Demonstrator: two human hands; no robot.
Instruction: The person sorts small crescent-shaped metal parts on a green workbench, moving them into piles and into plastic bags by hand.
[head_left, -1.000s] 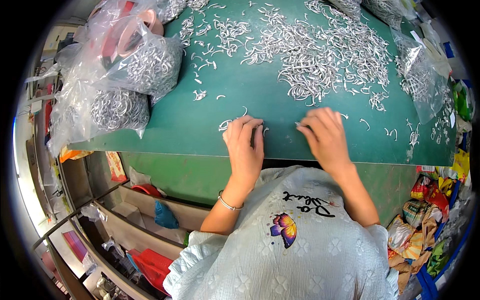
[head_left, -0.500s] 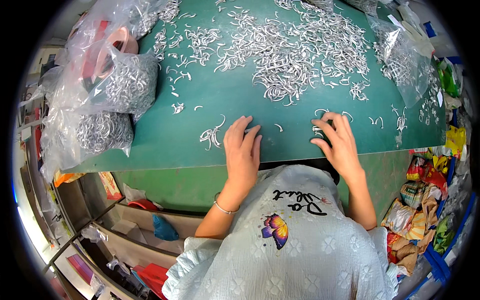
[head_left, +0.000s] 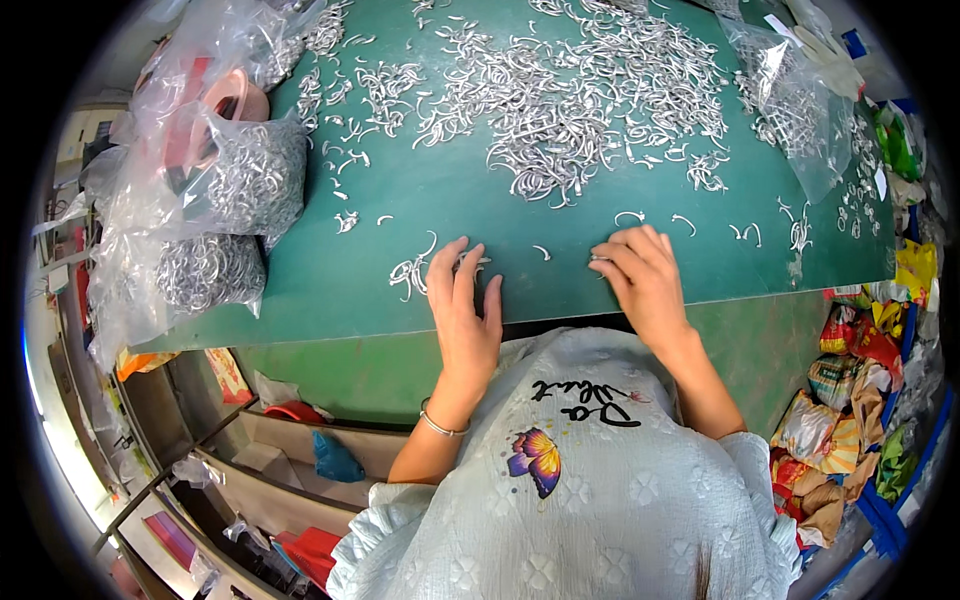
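Observation:
My left hand (head_left: 462,318) rests at the table's near edge with its fingers spread and thumb apart. Some silver bits show behind its fingers, partly hidden. Just left of it lies a small cluster of curved silver metal pieces (head_left: 408,276). My right hand (head_left: 648,288) is closed, thumb and fingertips pinching a small silver metal piece (head_left: 599,258) whose full shape is hidden. Between the two hands a single curved piece (head_left: 543,253) lies on the green table (head_left: 400,318). Beyond my right fingers is another thin curved piece (head_left: 629,216).
A big heap of curved silver pieces (head_left: 550,130) covers the table's far middle. Clear plastic bags full of them (head_left: 255,175) stand at the left, near a pink container (head_left: 238,95). Another bag (head_left: 800,110) lies at the right. Colourful packets (head_left: 820,430) sit below the right edge.
My right hand has moved left, and its thumb and fingers have come closer together on the small piece. The whole view has shifted slightly; my left hand stays beside the cluster.

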